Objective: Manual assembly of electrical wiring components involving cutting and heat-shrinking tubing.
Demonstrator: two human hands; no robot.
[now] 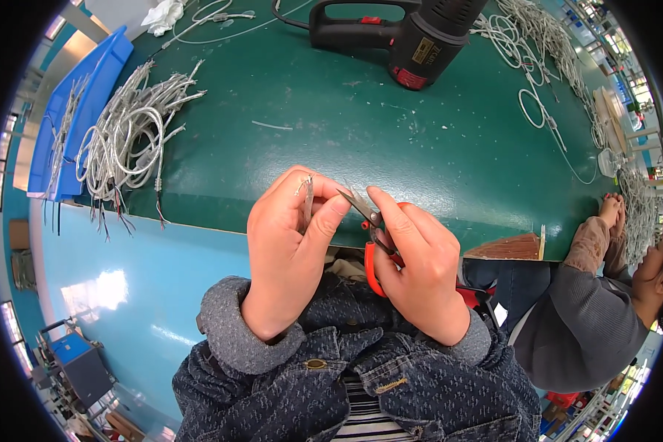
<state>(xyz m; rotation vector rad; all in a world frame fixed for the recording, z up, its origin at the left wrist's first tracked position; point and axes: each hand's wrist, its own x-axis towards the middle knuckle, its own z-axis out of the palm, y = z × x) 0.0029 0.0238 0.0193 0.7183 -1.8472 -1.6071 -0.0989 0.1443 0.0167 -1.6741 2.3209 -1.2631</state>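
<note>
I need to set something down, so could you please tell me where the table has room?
Two stretches of green table look mostly bare: between the cable bundle and left hand, and between the right hand, heat gun and right-side cables. It's crowded beside the blue bin and along the right edge.

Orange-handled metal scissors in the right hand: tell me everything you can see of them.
The orange-handled metal scissors have slim, grey, pointed blades, with dark parts near the pivot and a bright orange, plastic-looking handle. The right hand grips them, hiding much of the handle. Their blades slant up and left, seen against the green tabletop, with the tips close to the thumb and fingers of the left hand. Whether the tips touch anything, I cannot tell.
</note>
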